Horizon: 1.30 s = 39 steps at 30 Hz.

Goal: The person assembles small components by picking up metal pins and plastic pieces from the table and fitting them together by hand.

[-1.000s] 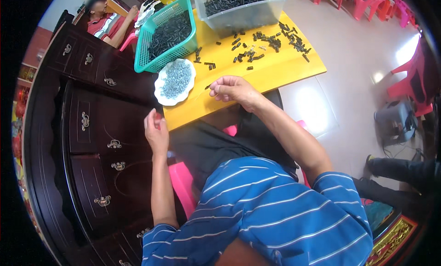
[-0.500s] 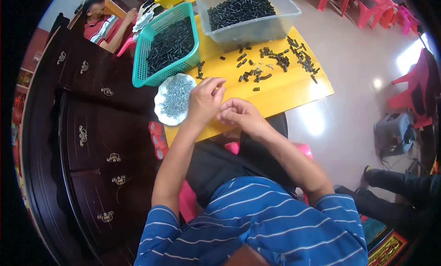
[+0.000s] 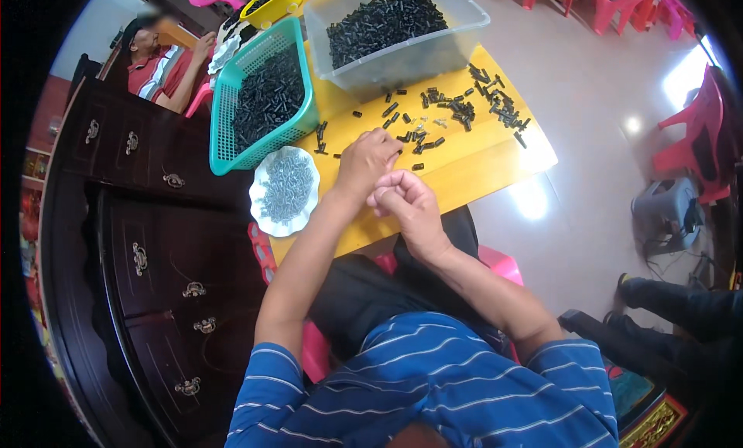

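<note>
My left hand (image 3: 367, 163) reaches over the yellow table with its fingers bent together at the near edge of the loose black cylindrical pieces (image 3: 428, 142). Whatever lies between its fingertips is too small to make out. Just below and right of it, my right hand (image 3: 412, 210) is closed in a pinch, thumb against the fingers; its contents are hidden. Left of my left forearm stands a white scalloped dish (image 3: 261, 216) holding many small silvery metal parts (image 3: 287, 187).
A green plastic basket (image 3: 219, 131) and a translucent bin (image 3: 464, 32), both full of black pieces, stand on the yellow table (image 3: 495, 155). A dark drawer cabinet (image 3: 155, 224) is at left. Another person (image 3: 166, 65) sits beyond it. Pink chairs (image 3: 693, 138) stand at right.
My left hand has moved forward and right, toward the loose black pieces. My right hand remains pinched, slightly turned upward. The whole view has shifted a little.
</note>
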{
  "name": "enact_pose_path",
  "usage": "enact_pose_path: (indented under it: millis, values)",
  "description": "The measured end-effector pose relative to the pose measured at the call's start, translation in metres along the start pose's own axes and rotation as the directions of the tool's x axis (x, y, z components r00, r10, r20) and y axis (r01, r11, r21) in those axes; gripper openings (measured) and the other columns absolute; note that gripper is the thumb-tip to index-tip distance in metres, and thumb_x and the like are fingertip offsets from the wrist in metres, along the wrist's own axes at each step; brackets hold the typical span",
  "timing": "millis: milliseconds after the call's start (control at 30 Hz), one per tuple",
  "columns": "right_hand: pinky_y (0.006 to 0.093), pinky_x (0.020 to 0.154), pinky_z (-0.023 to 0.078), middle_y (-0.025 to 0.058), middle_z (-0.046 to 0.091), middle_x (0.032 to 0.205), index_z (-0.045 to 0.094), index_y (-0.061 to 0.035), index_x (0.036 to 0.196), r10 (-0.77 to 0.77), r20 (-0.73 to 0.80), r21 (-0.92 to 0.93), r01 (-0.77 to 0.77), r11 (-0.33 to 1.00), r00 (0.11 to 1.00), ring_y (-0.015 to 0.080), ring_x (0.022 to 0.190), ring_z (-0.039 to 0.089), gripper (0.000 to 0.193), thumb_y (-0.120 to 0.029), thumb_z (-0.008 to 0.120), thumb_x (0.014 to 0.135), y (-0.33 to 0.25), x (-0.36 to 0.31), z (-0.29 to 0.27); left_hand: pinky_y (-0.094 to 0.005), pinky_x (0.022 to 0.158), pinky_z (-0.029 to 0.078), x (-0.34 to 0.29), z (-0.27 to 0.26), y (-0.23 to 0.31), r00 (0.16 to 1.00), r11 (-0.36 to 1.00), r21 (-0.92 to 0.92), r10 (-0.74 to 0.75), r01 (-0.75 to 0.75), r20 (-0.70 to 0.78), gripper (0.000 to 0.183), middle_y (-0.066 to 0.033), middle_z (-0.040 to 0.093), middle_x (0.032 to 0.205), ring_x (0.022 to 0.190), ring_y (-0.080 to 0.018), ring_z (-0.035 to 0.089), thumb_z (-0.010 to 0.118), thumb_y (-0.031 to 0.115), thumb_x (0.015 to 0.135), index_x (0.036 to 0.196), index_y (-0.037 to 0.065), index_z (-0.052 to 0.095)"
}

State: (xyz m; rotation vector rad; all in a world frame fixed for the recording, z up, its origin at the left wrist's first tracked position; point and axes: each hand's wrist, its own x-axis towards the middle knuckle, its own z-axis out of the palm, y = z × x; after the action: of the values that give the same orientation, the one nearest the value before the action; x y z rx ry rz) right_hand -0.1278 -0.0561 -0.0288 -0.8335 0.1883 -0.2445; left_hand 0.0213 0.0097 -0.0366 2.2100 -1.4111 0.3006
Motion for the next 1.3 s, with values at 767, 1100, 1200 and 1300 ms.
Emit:
enact_pose_path:
  millis: [767,1100,1200,1300]
  values:
    - [0.0244,0.076,0.049,0.0036,0.064,0.098,0.054,-0.0062,0.119,-0.016,-0.141,0.065,0.025,0.998,0.990,0.0101,0.082,0.060,0.024,-0.021,0.063,0.102,-0.008,0.008,-0.002,-0.0270,0.081,0.056,-0.024,-0.069,0.044,0.972,0.779,-0.589,-0.232,0.215,0.048,0.018,-0.0092,0.073,0.099,0.087,-0.0151,0.070,0.069,-0.005,0.088,0.105,-0.001,0.070]
    - [0.0223,0.071,0.047,-0.0005,0.062,0.089,0.060,-0.0099,0.107,0.133,-0.178,0.163,-0.104,0.981,0.975,0.0073,0.075,0.058,0.016,-0.024,0.064,0.102,-0.005,0.007,-0.005,-0.0307,0.072,0.057,0.000,-0.052,0.024,0.937,0.756,-0.570,-0.340,0.323,0.081,0.017,-0.0125,0.073,0.095,0.081,-0.0214,0.072,0.071,0.002,0.086,0.103,0.000,0.073]
    - [0.0218,0.069,0.046,-0.0021,0.061,0.085,0.060,-0.0111,0.106,0.179,-0.130,0.144,-0.160,0.977,0.975,0.0066,0.073,0.057,0.016,-0.026,0.063,0.103,-0.002,0.001,-0.001,-0.0336,0.072,0.056,0.019,-0.036,0.016,0.944,0.868,-0.371,-0.312,0.330,0.109,0.016,-0.0123,0.073,0.094,0.078,-0.0236,0.072,0.073,0.007,0.085,0.101,0.002,0.073]
    - [0.0226,0.068,0.046,-0.0023,0.059,0.083,0.060,-0.0105,0.104,0.187,-0.096,0.149,-0.172,0.974,0.978,0.0069,0.071,0.057,0.017,-0.027,0.062,0.104,0.001,0.000,-0.001,-0.0425,0.076,0.056,0.030,-0.013,0.010,0.952,0.934,-0.192,-0.285,0.302,0.111,0.012,-0.0110,0.072,0.096,0.083,-0.0326,0.070,0.071,0.013,0.086,0.096,0.007,0.074]
